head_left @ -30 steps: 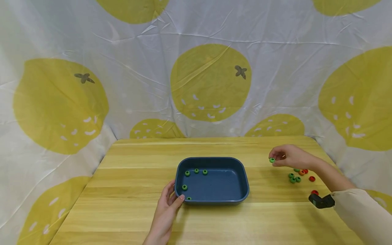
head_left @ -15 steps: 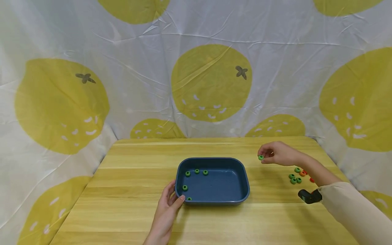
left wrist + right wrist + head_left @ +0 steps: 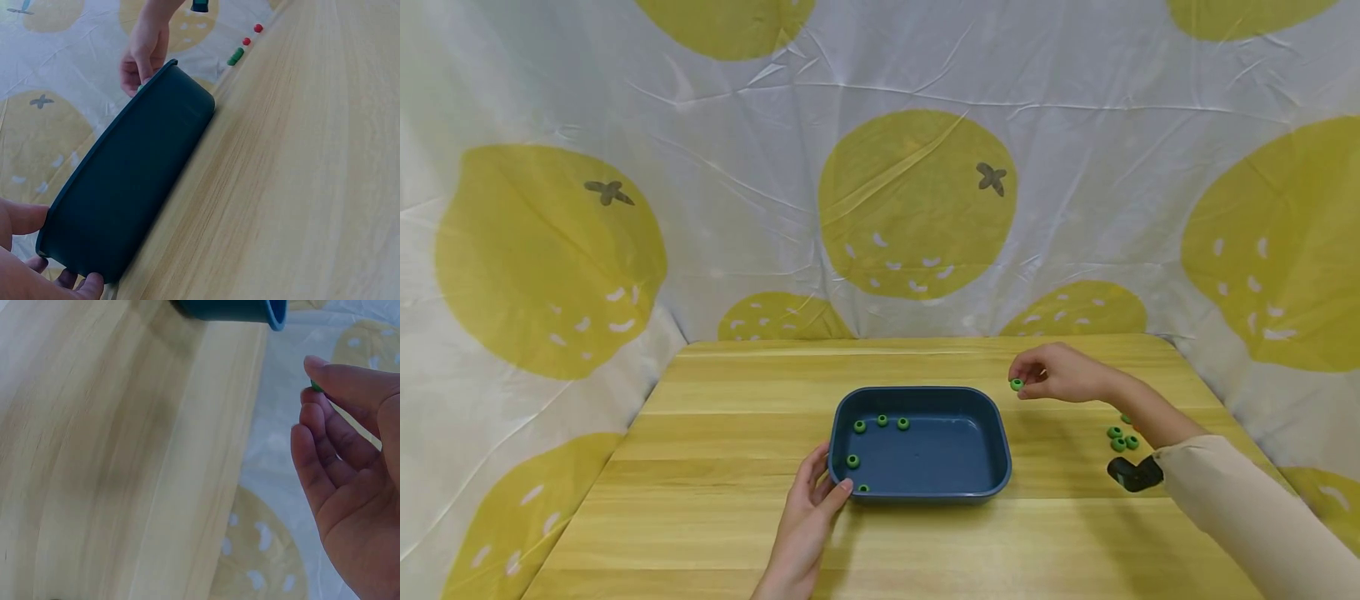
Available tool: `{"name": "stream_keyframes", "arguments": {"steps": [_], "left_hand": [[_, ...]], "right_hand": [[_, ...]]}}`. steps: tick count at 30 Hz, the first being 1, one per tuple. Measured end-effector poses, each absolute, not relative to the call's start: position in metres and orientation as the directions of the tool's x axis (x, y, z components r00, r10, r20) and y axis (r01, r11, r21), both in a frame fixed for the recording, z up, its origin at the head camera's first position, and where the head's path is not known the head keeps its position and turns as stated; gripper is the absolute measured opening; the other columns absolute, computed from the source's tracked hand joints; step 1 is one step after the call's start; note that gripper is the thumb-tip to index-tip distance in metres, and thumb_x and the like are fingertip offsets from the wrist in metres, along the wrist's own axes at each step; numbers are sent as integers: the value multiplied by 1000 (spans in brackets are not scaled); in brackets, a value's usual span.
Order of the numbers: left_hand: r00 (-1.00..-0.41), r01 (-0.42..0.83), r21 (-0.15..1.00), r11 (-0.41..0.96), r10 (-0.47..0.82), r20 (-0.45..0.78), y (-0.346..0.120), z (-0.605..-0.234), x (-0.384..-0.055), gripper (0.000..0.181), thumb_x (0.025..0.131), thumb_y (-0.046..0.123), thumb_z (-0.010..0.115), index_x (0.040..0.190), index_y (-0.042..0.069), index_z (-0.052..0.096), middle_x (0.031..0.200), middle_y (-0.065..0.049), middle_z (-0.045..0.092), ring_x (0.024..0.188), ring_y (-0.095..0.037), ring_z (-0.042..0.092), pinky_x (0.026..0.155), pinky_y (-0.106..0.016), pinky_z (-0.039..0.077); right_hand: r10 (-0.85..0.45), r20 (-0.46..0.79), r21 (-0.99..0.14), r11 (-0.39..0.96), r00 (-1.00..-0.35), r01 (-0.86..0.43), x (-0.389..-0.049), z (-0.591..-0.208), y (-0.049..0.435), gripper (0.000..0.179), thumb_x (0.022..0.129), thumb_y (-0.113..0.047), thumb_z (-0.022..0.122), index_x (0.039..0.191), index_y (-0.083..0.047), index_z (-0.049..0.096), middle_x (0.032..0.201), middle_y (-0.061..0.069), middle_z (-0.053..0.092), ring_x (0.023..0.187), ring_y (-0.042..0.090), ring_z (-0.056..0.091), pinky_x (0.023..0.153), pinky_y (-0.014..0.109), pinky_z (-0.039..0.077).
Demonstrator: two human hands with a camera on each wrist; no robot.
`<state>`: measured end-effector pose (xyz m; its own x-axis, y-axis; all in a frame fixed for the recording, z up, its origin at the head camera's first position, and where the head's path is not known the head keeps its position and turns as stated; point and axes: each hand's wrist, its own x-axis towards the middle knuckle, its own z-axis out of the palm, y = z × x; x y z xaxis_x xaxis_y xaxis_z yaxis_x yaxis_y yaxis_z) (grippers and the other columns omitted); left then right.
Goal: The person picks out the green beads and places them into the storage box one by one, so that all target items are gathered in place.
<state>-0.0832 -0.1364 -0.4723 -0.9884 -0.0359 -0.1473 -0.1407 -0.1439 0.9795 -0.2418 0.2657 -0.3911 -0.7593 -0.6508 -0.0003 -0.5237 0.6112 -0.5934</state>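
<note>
My right hand pinches a green bead between thumb and fingertips, above the table and just beyond the right side of a dark blue rectangular tray. In the right wrist view only a sliver of that bead shows between thumb and forefinger. My left hand grips the tray's left end, thumb over the rim and fingers along the outer wall. Several green beads lie inside the tray, toward its left side. One bead near my left thumb is partly hidden by the front wall.
Several green beads lie on the wooden table at the right, partly under my forearm. Red beads show beyond them in the left wrist view. A black device sits at my right cuff. A lemon-print cloth hangs behind the table.
My right hand has moved left toward the tray, carrying the green bead. My forearm now covers the red and orange beads in the head view. The left hand and tray stay in place.
</note>
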Motion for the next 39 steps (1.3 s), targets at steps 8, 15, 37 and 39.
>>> {"name": "stream_keyframes", "arguments": {"steps": [8, 15, 37, 39], "left_hand": [[-989, -138, 980, -144, -35, -145, -136, -472, -83, 68, 102, 2, 63, 160, 6, 29, 160, -22, 34, 146, -43, 34, 111, -47, 41], [-989, -138, 979, -154, -34, -144, -135, -471, -84, 68, 102, 1, 63, 160, 5, 29, 160, -22, 33, 146, -43, 33, 111, -45, 42], [-989, -134, 979, -156, -39, -142, -134, -472, -85, 67, 101, 1, 63, 159, 5, 31, 159, -22, 35, 146, -42, 34, 111, -44, 42], [-989, -136, 978, -157, -40, -144, -134, -471, -85, 67, 101, 1, 63, 159, 5, 30, 159, -22, 35, 146, -42, 34, 110, -43, 43]], "right_hand": [[-676, 2, -596, 591, -737, -544, -249, -393, 249, 12, 95, -12, 76, 107, -9, 72, 90, -6, 67, 83, 13, 64, 81, 35, 58], [-698, 16, -595, 569, -716, -568, -253, -392, 232, 14, 95, -9, 76, 108, -7, 72, 90, -5, 67, 83, 13, 65, 81, 35, 58], [-787, 33, -581, 487, -616, -652, -261, -386, 180, 15, 97, -11, 75, 110, -4, 72, 95, -8, 67, 86, 10, 65, 82, 33, 57], [-790, 33, -578, 485, -612, -657, -262, -386, 175, 15, 97, -11, 75, 110, -4, 73, 95, -8, 67, 87, 10, 65, 82, 32, 57]]}}
